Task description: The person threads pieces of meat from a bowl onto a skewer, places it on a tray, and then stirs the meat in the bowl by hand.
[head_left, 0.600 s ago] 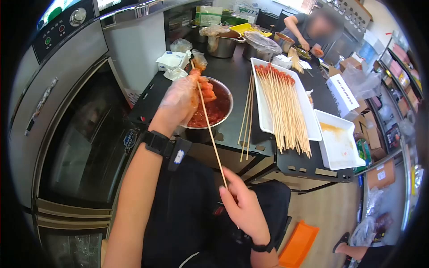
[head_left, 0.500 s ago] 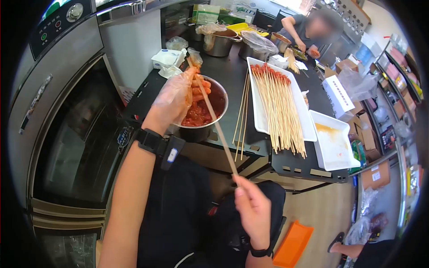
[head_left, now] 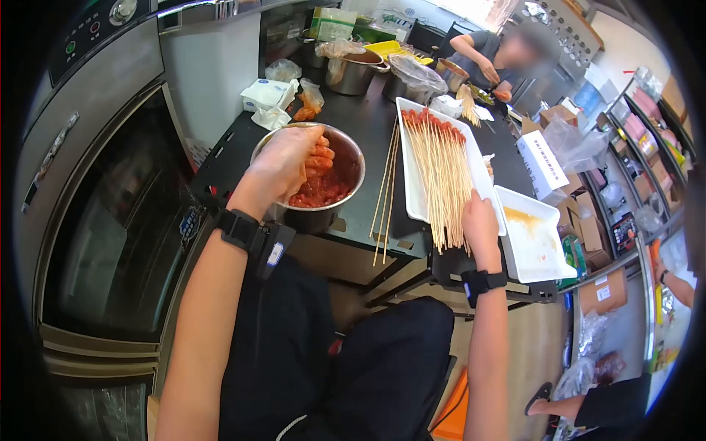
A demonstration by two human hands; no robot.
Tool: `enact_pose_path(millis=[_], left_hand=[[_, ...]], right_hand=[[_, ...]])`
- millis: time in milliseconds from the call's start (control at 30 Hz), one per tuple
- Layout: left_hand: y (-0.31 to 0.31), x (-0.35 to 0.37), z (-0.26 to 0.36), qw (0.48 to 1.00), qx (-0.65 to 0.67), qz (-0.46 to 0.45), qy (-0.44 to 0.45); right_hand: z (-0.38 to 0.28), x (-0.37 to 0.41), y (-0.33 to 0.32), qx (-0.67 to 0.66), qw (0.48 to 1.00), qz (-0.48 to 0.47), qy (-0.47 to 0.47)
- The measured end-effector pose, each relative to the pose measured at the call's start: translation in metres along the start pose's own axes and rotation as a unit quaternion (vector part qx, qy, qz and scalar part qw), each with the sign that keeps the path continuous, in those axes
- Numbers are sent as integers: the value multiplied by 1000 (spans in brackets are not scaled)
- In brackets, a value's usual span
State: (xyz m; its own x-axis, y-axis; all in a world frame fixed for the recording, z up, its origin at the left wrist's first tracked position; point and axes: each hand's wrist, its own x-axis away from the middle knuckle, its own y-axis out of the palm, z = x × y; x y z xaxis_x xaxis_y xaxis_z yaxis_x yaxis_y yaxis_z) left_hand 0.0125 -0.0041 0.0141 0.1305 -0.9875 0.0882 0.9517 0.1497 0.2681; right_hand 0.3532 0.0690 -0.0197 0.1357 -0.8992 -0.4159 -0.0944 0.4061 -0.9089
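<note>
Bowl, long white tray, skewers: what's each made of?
Bowl: likely stainless steel; brushed grey wall, bright rim glints.
Long white tray: looks like plastic or melamine; smooth, uniform white, soft sheen; enamel not excluded.
Skewers: bamboo or wood; pale tan, matte, thin straight sticks.

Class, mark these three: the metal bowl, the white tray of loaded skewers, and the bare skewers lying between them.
metal bowl [head_left: 312, 219], head view, front outer wall.
white tray [head_left: 412, 187], head view, bare left edge.
bare skewers [head_left: 384, 195], head view, middle of the bundle.
</note>
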Motion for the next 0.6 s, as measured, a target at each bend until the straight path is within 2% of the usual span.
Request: enact_pose_path(millis=[33,67,100,133,167,200,233,267,367,467,500,567,600], left_hand=[[0,-3,-3,1000,3,2,-2],[-2,-9,-6,952,-294,-2,83],[-2,-12,-9,813,-560,-5,158],[2,-7,-8,788,-597,-25,153],[7,-2,-7,791,-593,-23,150],[12,3,-6,765,-631,-70,108],[16,5,-6,732,-667,-118,66],[11,-5,-14,756,-622,-176,101],[14,-3,-11,755,-625,-185,74],[18,2,-2,729,-650,-208,52],[18,2,-3,728,-652,-205,52],[18,1,-5,731,-654,-188,49],[17,2,-4,734,-652,-181,61]], right_hand=[[-4,5,-3,1,1000,-3,-3],[-11,10,-5,-4,998,43,-44],[-24,16,-11,-9,992,90,-88],[-39,22,-14,-52,981,121,-140],[-58,30,-18,-107,971,128,-172],[-78,38,-26,-122,963,109,-212],[-94,42,-25,-121,946,131,-271],[-108,45,-21,-111,948,104,-279],[-142,46,1,-81,946,91,-300],[-162,37,30,-51,980,16,-191],[-165,34,36,-53,980,18,-192],[-170,29,48,-71,994,15,-87],[-169,29,44,-102,993,3,-64]])
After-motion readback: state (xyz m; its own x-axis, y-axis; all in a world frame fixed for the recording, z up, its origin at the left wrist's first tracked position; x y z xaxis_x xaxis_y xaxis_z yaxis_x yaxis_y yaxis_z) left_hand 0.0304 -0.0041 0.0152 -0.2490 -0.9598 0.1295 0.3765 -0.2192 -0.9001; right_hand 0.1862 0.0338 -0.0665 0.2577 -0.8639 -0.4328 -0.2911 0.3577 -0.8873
